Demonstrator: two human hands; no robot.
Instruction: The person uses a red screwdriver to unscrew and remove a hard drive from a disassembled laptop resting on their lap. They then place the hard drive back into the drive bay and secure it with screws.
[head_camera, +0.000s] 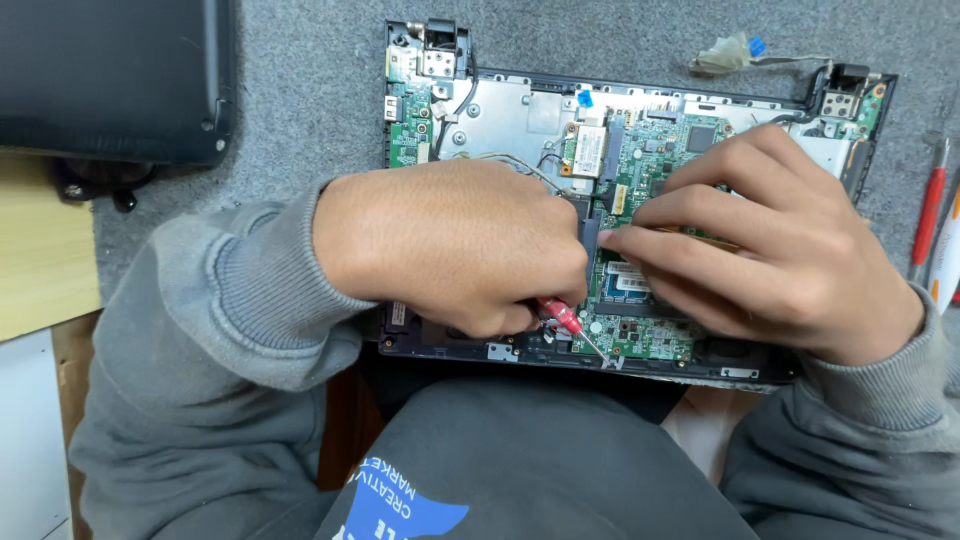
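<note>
- The left hand (455, 250) is curled into a fist around a small screwdriver (575, 328) with a red handle.
- Only the lower end of the handle and the thin metal shaft show below the knuckles; the rest is hidden in the fist.
- The shaft slants down to the right, and its tip meets the front edge of an opened laptop (520, 115), near a small metal tab.
- The laptop lies on a grey mat (300, 90) that covers the table, its bottom cover off and its near edge just above the person's lap.
- Inside it a green board (650, 150) fills the middle and right, with a bare metal plate at the upper left and hinge brackets at both far corners.
- The right hand (780, 245) lies flat on the board, fingers (660, 240) stretched to the left and pressed on a component; it grips nothing that can be seen.
- The fingertips of the right hand come close to the left fist, just above the screwdriver.
- A flat ribbon cable (740, 52) with a blue tab lies on the mat beyond the far right corner.
- A black cover (110, 75) rests at the upper left, partly over a wooden surface.
- At the right edge lie a red-handled tool (930, 210) and a white one beside it.
- Both forearms wear grey sleeves (220, 300).
</note>
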